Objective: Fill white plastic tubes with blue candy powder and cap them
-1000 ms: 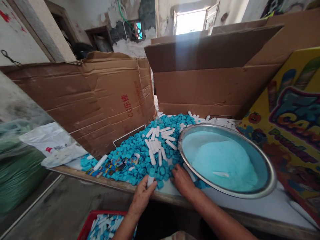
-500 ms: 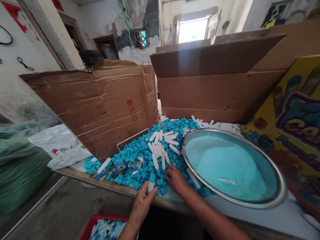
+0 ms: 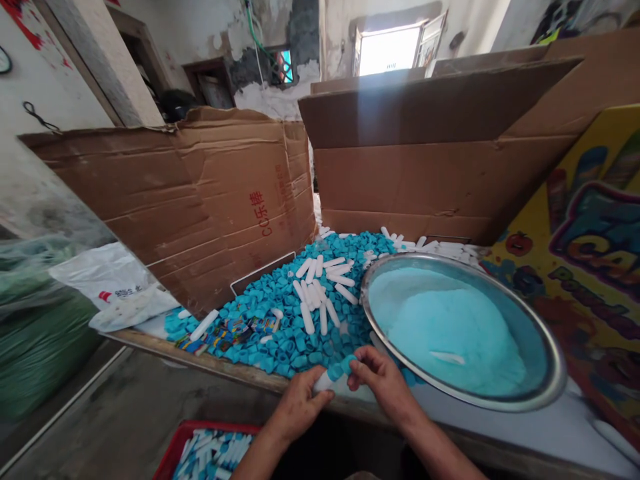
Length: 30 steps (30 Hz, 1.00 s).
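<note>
My left hand is closed around a small white plastic tube with light blue at its upper end. At that end, the fingers of my right hand pinch a blue cap, which is touching or very close to the tube. Both hands are over the table's near edge. Just beyond them spreads a heap of loose blue caps, and several white tubes lie on top of it. Right of my hands stands a wide metal bowl of pale blue powder, with a whitish piece lying in the powder.
Tall cardboard sheets wall the back of the table. A yellow printed box stands at the right. Below the front edge is a red crate with white and blue tubes. A white bag and green sacks are at left.
My right hand has come back from the heap with a blue cap to the tube's end. My left hand has shifted right and tilted the tube rightward. The view has moved slightly.
</note>
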{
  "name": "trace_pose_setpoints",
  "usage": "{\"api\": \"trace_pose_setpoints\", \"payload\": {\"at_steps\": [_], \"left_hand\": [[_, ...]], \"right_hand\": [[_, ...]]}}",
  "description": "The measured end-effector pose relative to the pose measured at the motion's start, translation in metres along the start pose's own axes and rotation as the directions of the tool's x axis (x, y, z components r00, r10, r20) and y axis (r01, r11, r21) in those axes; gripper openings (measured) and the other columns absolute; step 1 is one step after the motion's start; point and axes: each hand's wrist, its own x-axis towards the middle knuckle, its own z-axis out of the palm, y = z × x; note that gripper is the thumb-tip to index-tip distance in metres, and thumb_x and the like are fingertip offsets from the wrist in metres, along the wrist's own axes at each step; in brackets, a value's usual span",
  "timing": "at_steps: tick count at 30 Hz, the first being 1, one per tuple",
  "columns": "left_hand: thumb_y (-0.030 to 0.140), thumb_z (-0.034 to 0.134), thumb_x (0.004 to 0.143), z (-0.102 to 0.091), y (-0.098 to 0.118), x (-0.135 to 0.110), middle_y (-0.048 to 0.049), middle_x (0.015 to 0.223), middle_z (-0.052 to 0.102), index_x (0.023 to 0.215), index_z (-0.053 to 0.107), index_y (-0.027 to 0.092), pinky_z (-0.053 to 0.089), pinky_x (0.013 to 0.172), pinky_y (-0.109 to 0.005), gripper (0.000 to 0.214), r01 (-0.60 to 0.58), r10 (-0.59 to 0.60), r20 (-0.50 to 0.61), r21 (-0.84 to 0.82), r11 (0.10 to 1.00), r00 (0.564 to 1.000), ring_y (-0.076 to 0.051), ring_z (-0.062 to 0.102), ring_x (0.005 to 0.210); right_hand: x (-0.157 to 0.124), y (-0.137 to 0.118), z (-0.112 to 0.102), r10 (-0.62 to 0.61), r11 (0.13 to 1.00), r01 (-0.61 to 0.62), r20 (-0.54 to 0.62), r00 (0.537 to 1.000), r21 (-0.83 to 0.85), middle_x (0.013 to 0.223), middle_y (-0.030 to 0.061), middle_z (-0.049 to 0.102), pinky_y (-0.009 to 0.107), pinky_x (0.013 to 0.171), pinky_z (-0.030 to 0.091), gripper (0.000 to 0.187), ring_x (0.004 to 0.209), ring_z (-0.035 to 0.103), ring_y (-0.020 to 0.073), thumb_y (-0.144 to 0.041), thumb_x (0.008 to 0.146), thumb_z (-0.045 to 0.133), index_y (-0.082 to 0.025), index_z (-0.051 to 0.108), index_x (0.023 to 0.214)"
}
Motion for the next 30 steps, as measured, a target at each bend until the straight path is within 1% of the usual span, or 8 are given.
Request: {"api": "trace_pose_setpoints", "payload": {"at_steps": [5, 8, 16, 20, 24, 27, 29, 30], "left_hand": [[0.021, 0.048, 0.069, 0.008, 0.009, 0.002, -0.0001, 0.069, 0.056, 0.075, 0.061, 0.016, 0.034, 0.061, -0.023, 0.015, -0.04, 0.035, 0.099, 0.049, 0.998, 0.994, -0.017, 0.049, 0.067], [0.021, 0.048, 0.071, 0.013, 0.013, 0.005, -0.0014, 0.071, 0.058, 0.074, 0.06, 0.017, 0.035, 0.061, -0.024, 0.013, -0.073, 0.054, 0.131, 0.147, 0.986, 0.99, -0.018, 0.051, 0.069], [0.024, 0.05, 0.075, 0.018, 0.018, 0.008, -0.0057, 0.078, 0.064, 0.079, 0.058, 0.018, 0.037, 0.061, -0.026, 0.011, -0.15, 0.066, 0.214, 0.406, 0.902, 0.975, -0.021, 0.056, 0.072], [0.026, 0.051, 0.078, 0.018, 0.018, 0.002, -0.0052, 0.077, 0.065, 0.081, 0.06, 0.018, 0.038, 0.059, -0.025, 0.012, -0.183, 0.087, 0.244, 0.404, 0.896, 0.966, -0.021, 0.057, 0.07], [0.026, 0.052, 0.079, 0.024, 0.021, -0.019, -0.0039, 0.079, 0.067, 0.085, 0.061, 0.019, 0.039, 0.06, -0.023, 0.013, -0.173, 0.111, 0.195, 0.342, 0.923, 0.975, -0.019, 0.059, 0.071], [0.033, 0.055, 0.077, 0.015, 0.01, -0.04, -0.0035, 0.079, 0.068, 0.085, 0.063, 0.02, 0.039, 0.057, -0.023, 0.017, -0.115, 0.059, 0.155, 0.386, 0.915, 0.986, -0.02, 0.06, 0.07], [0.036, 0.058, 0.072, -0.004, -0.012, -0.062, -0.0022, 0.078, 0.068, 0.083, 0.064, 0.022, 0.04, 0.057, -0.023, 0.019, 0.063, -0.109, 0.087, 0.421, 0.905, 0.99, -0.02, 0.061, 0.069], [0.036, 0.059, 0.07, -0.016, -0.027, -0.077, -0.0019, 0.078, 0.069, 0.083, 0.064, 0.023, 0.041, 0.058, -0.023, 0.019, 0.191, -0.222, 0.025, 0.424, 0.885, 0.975, -0.02, 0.061, 0.071]], "right_hand": [[-0.007, 0.005, -0.003, 0.078, 0.996, -0.076, 0.058, 0.995, -0.037, 0.048, -0.0037, 0.057, 0.026, 0.051, 0.042, 0.029, 0.045, 0.053, 0.0123, -0.043, 0.064, 0.062, -0.02, 0.046, 0.062], [-0.009, 0.008, -0.01, 0.122, 0.991, -0.116, 0.087, 0.989, -0.073, 0.046, -0.0053, 0.054, 0.024, 0.047, 0.04, 0.026, 0.041, 0.048, 0.0105, -0.04, 0.063, 0.062, -0.02, 0.045, 0.06], [-0.021, -0.01, -0.024, 0.214, 0.953, -0.161, 0.196, 0.957, -0.255, 0.044, -0.0065, 0.046, 0.019, 0.038, 0.027, 0.023, 0.036, 0.038, 0.0068, -0.04, 0.067, 0.054, -0.019, 0.047, 0.059], [-0.026, -0.016, -0.02, 0.272, 0.931, -0.209, 0.187, 0.944, -0.298, 0.043, -0.006, 0.042, 0.02, 0.037, 0.023, 0.025, 0.035, 0.031, 0.0068, -0.043, 0.065, 0.052, -0.02, 0.045, 0.057], [-0.033, -0.019, -0.008, 0.205, 0.885, -0.093, 0.203, 0.957, -0.455, 0.047, -0.0027, 0.046, 0.022, 0.04, 0.029, 0.027, 0.043, 0.039, 0.01, -0.042, 0.067, 0.051, -0.02, 0.047, 0.053], [-0.036, -0.011, 0.003, 0.204, 0.836, -0.004, 0.305, 0.93, -0.549, 0.058, 0.0016, 0.059, 0.025, 0.052, 0.043, 0.028, 0.058, 0.054, 0.0169, -0.046, 0.068, 0.052, -0.02, 0.058, 0.062], [-0.035, 0.004, 0.002, 0.246, 0.829, 0.009, 0.379, 0.892, -0.559, 0.08, 0.005, 0.068, 0.028, 0.068, 0.048, 0.034, 0.077, 0.06, 0.0227, -0.05, 0.067, 0.054, -0.021, 0.066, 0.082], [-0.033, 0.014, -0.001, 0.259, 0.824, -0.009, 0.362, 0.895, -0.567, 0.091, 0.0063, 0.069, 0.03, 0.074, 0.049, 0.042, 0.087, 0.061, 0.0253, -0.052, 0.065, 0.056, -0.022, 0.066, 0.091]]}}
